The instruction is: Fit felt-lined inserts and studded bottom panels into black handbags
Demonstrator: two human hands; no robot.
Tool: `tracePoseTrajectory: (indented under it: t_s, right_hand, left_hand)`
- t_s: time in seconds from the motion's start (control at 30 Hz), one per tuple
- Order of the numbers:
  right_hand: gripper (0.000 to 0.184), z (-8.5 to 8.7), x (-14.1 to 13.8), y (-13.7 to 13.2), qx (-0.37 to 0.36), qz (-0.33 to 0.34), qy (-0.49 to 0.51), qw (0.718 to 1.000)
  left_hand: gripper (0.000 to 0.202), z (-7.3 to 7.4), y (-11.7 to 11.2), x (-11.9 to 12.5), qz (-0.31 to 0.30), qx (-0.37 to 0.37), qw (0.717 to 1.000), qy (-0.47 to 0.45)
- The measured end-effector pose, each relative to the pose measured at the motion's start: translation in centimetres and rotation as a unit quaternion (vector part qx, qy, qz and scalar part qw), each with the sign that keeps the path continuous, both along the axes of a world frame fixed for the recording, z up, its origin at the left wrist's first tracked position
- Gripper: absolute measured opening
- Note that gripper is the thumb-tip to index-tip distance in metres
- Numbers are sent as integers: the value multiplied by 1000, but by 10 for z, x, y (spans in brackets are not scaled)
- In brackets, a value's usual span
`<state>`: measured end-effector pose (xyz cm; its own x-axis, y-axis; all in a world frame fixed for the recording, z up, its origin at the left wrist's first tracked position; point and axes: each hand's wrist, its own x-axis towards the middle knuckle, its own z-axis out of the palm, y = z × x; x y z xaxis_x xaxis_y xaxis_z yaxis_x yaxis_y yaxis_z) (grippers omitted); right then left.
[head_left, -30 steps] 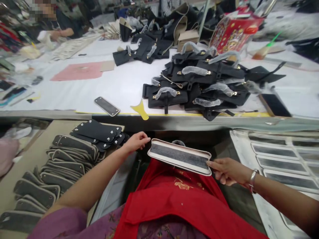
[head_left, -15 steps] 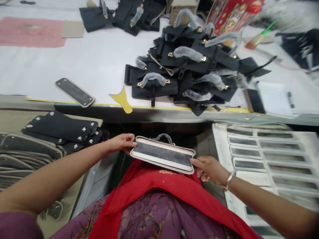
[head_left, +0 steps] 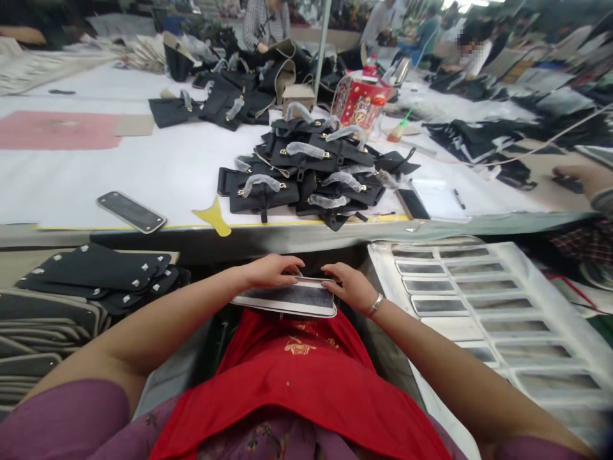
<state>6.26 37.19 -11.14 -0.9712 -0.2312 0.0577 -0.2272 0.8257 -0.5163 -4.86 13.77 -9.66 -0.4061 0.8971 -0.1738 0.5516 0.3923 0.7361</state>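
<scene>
A rounded rectangular bag panel (head_left: 290, 299) lies above my lap, white along its edges with a dark grey strip down the middle. My left hand (head_left: 272, 271) grips its far edge near the middle, thumb on top and fingers bent over the back. At the right end, my right hand (head_left: 352, 287) rests its thumb on the panel, its fingers curled over the far corner. What sits behind the panel, under the fingers, is hidden.
Black bag pieces with wrapped handles (head_left: 306, 153) are heaped on the table (head_left: 62, 185). A yellow template (head_left: 215, 217) and a loose grey panel (head_left: 131, 211) lie nearby. Black panels (head_left: 96, 268) are stacked left; a white rack (head_left: 474, 275) holds panels right. Co-workers are beyond.
Both hands have moved inward from the panel's two ends, the left one to its far edge. The panel has shifted left in view, and the camera has tilted up.
</scene>
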Motion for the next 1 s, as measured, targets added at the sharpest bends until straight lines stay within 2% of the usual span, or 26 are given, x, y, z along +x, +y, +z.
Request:
tracePoseTrajectory:
  t_s: [0.07,0.17,0.37,0.63,0.73,0.83,0.93,1.0]
  right_hand:
    - [20,-4,-4,-1,47,53,26,997]
    - [24,-9,-4,-1,101,88,68,989]
    - [26,-7,-1,2,163,127,81,975]
    - [28,9,-4,2,207,205,38,956]
    - [33,15,-3,2,197,207,14,958]
    - [36,20,-11,-1,168,172,-46,970]
    - [27,19,-32,-4,126,121,-129,976]
    - [17,15,-48,-5,71,111,-221,966]
  left_hand:
    - [38,-5,15,5,-14,14,999,26]
    - [25,-13,19,9,-25,46,996,77]
    - [25,-20,15,15,-64,29,984,162]
    - [23,-21,18,17,-122,3,971,204]
    - [25,-21,18,20,-130,-2,966,221]
    - [27,-22,18,24,-135,-3,961,242]
    - [30,-22,18,25,-149,-21,950,273]
    - [31,-22,18,25,-161,-37,941,295]
